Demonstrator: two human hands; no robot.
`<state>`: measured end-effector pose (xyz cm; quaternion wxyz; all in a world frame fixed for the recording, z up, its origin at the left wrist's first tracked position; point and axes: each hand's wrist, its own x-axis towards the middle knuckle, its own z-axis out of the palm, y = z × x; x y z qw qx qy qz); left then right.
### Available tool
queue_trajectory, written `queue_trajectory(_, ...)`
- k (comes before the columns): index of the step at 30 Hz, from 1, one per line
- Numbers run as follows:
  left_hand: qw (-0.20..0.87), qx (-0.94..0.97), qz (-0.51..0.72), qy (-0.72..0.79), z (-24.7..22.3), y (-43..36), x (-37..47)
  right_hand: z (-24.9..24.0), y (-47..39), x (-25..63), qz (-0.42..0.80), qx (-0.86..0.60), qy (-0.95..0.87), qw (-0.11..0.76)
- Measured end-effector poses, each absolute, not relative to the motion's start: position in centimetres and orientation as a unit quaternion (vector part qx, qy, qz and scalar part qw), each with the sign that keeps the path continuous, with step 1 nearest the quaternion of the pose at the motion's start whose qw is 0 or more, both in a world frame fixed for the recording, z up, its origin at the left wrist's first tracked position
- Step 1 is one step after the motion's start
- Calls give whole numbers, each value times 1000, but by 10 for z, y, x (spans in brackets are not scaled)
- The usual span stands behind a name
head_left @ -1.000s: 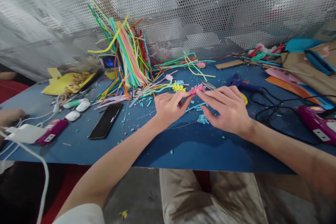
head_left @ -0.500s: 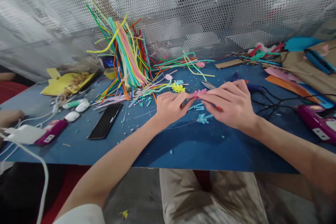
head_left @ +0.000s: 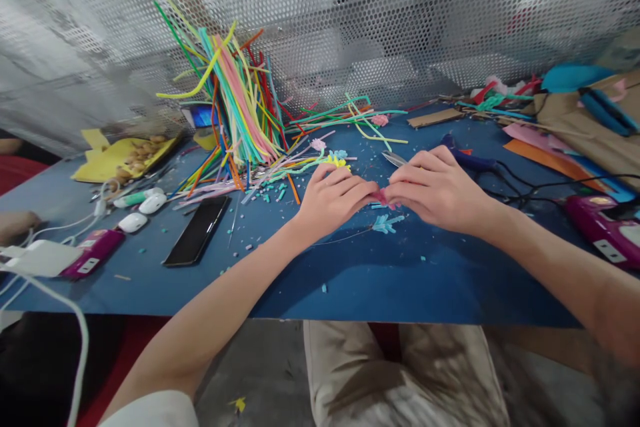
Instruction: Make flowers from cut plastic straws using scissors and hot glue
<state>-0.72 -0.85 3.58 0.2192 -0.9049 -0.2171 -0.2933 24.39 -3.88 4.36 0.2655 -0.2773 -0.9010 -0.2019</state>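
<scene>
My left hand [head_left: 331,201] and my right hand [head_left: 436,188] meet above the blue table, both pinching a small pink pipe-cleaner piece [head_left: 383,197]. Fingertips cover most of that piece. A pointed metal blade [head_left: 394,159] shows just behind my right hand; the rest of that tool is hidden. Under the hands, nearer the table's front, lies a light blue pipe-cleaner piece [head_left: 386,223] with a thin wire running left. Beyond my left hand are a yellow fuzzy piece [head_left: 336,161] and a pale lilac one [head_left: 318,144].
A tall bundle of coloured pipe cleaners [head_left: 240,100] stands at the back left, with cut scraps around it. A black phone [head_left: 197,231] lies to the left. A dark blue corded tool [head_left: 470,159], cables and a purple power strip [head_left: 597,230] are on the right.
My fingers have closed in around the pink pipe-cleaner piece, which now shows less. My left hand has turned so its back faces up more.
</scene>
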Motion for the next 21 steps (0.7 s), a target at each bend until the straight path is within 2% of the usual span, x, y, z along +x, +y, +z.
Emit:
queue_trajectory(5, 193, -909, -300, -217, 36, -8, -6, 41, -38, 240, -103, -318, -900, 280)
queue_trajectory(10, 131, -901, -316, -265, 34, -6, -6, 45, -38, 245, -12, -325, -870, 371)
queue_trajectory(14, 101, -899, -330, -270, 31, -5, -7, 47, -35, 250, -16, -292, -887, 356)
queue_trajectory(21, 116, -897, -351, -242, 32, -5, -7, 46, -34, 249, 18, -313, -883, 349)
